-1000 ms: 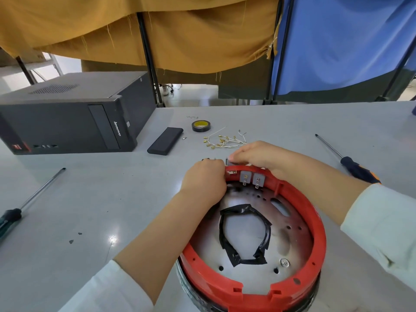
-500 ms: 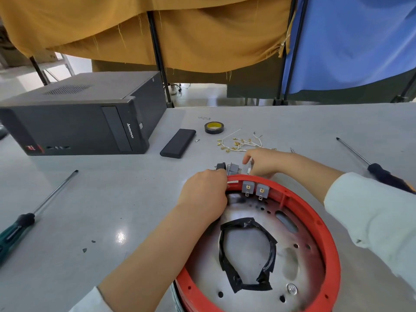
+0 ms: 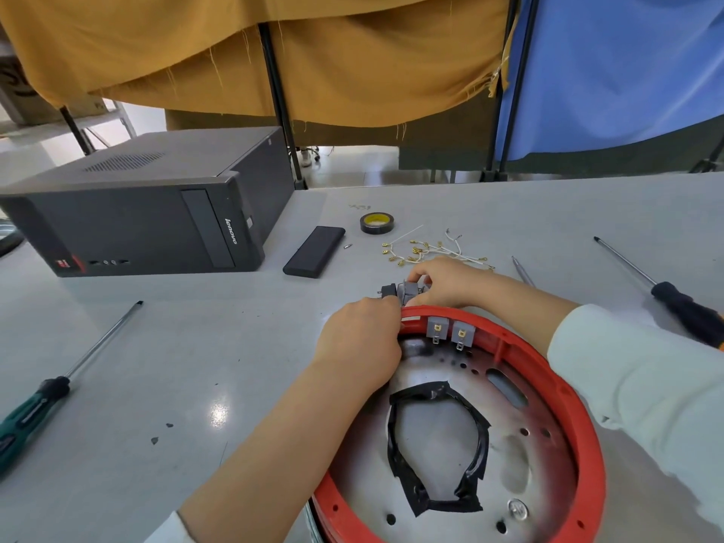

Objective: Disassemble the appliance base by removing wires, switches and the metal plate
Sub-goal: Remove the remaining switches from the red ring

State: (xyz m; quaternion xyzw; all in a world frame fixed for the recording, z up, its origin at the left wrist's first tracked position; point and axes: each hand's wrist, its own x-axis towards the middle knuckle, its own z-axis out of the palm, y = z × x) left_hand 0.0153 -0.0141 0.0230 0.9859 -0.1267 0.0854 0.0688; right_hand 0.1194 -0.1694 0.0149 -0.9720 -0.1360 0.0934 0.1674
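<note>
Switch [image 3: 409,288] number one is out now, a second ago it was still at the far rim of the red base [image 3: 580,417]; right hand [image 3: 442,282] pinches it just past the rim over the table [image 3: 176,366]. Left hand [image 3: 358,342] is curled on the rim there, can't tell what it grips. Two grey switches [image 3: 450,330] still sit in the rim, plate [image 3: 438,425] still in with black tape on it, pulled wires [image 3: 427,250] lie far of the hands. So roughly midway, I'd guess. Base's near edge is cut off, and the left fingertips are hidden
</note>
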